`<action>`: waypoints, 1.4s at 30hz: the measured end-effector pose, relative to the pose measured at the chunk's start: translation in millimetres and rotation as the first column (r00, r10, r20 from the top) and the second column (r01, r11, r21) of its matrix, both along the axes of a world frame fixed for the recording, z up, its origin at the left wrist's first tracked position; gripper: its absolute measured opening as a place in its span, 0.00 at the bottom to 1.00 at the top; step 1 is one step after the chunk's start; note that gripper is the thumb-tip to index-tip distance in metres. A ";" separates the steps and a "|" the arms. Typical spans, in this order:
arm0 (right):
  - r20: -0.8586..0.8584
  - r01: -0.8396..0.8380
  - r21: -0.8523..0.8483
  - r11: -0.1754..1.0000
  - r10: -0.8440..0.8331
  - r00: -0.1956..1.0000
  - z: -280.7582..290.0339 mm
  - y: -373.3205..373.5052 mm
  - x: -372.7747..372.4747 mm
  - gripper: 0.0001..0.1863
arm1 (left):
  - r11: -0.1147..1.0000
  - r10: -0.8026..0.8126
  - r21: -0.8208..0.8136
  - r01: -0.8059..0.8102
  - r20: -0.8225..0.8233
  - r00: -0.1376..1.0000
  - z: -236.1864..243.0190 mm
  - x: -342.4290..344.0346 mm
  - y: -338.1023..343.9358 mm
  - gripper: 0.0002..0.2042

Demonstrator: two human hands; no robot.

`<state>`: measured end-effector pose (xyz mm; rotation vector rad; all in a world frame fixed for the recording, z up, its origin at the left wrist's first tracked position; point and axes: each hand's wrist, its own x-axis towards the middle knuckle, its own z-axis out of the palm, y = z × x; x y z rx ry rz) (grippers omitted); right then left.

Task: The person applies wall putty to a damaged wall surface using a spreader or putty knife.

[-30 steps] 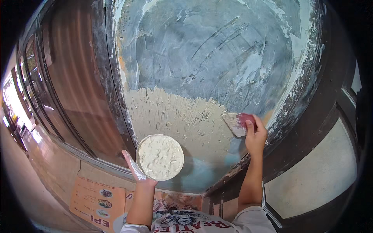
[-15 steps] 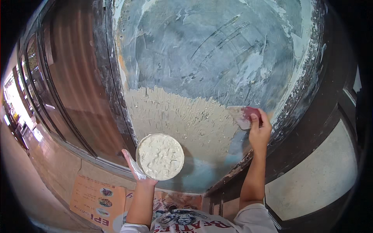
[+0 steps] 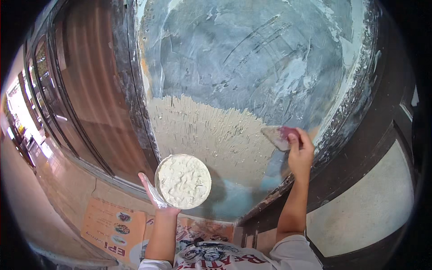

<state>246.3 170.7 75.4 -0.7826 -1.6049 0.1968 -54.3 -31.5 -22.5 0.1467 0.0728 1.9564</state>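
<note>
My left hand [image 3: 155, 196], smeared with white paste, supports a round tub [image 3: 158, 185] from its left and underneath; most of the fingers are hidden behind it. Creamy white putty [image 3: 183, 181] fills the tub in lumps. At the right, my right hand [image 3: 300, 154] grips a putty knife [image 3: 278, 136] by its dark red handle. The paste-coated blade lies at the upper right border of a beige putty layer [image 3: 211, 135]. This ridged layer covers the lower part of the blue-grey wall [image 3: 234, 58], with a jagged upper edge.
A dark frame with a pale panel [image 3: 364, 202] stands to the right of the wall. On the left are brown panelling [image 3: 96, 90] and dark window bars [image 3: 58, 96]. Orange printed sheets [image 3: 110, 229] cover part of the floor below the tub.
The view has shifted slightly. The tub and my left hand sit a little further left in it, and the putty knife is turned slightly, still near the same spot on the wall.
</note>
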 end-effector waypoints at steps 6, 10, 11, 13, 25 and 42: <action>0.201 0.039 0.088 0.995 -0.056 0.978 16.3 6.0 3.4 0.10 | 1.000 0.024 -0.020 -0.024 -0.018 1.000 0.0 8.2 -9.3 0.52; 0.074 -0.007 0.046 0.999 0.003 0.997 16.9 4.1 7.7 0.10 | 0.993 0.032 -0.114 -0.031 -0.001 1.000 1.6 13.4 -19.7 0.53; 0.101 -0.027 0.054 0.998 0.021 0.995 12.5 3.9 9.7 0.09 | 0.993 0.047 -0.105 -0.049 -0.025 0.999 -0.7 14.3 -21.4 0.53; 0.180 -0.058 0.027 0.998 0.052 0.982 12.9 -1.8 7.6 0.09 | 0.993 0.059 -0.098 -0.063 -0.038 0.998 -4.3 18.5 -23.1 0.54; 0.130 -0.288 -0.072 0.955 0.295 0.947 9.6 -45.8 14.0 0.08 | 0.999 -0.004 -0.047 0.003 -0.017 1.000 -3.9 57.8 -17.3 0.52; 0.639 -0.427 0.301 0.853 0.152 0.754 16.2 -134.4 40.3 0.17 | 0.997 -0.014 0.075 0.025 -0.152 0.988 49.3 98.6 -20.0 0.50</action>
